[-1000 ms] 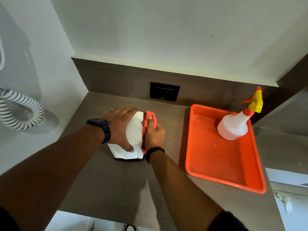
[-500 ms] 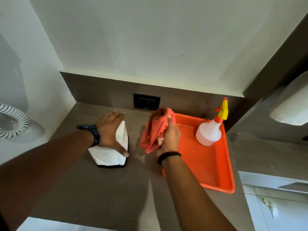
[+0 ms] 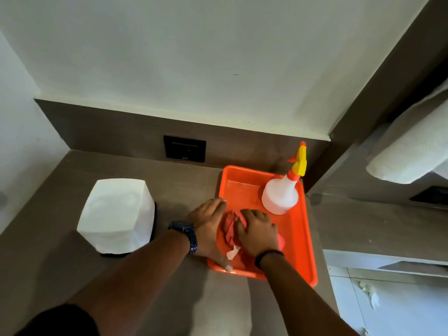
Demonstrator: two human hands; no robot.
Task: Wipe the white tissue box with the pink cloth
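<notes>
The white tissue box (image 3: 117,214) stands alone on the brown counter at the left, with no hand on it. The pink cloth (image 3: 229,227) lies bunched in the orange tray (image 3: 304,241) to the right of the box. My right hand (image 3: 258,230) presses down on the cloth from above, fingers curled over it. My left hand (image 3: 208,225) lies flat along the cloth's left side, over the tray's left rim, with its thumb on the tray's near edge. A small white tag sticks out from under the cloth.
A white spray bottle (image 3: 281,192) with a yellow and orange nozzle stands in the tray's far right corner. A black wall socket (image 3: 184,148) sits on the back panel. A white towel roll (image 3: 409,154) hangs at the right. White cabinet doors (image 3: 388,304) lie below right.
My left hand has let go of the tissue box and moved right to the tray. My right hand has carried the pink cloth from the box down into the tray.
</notes>
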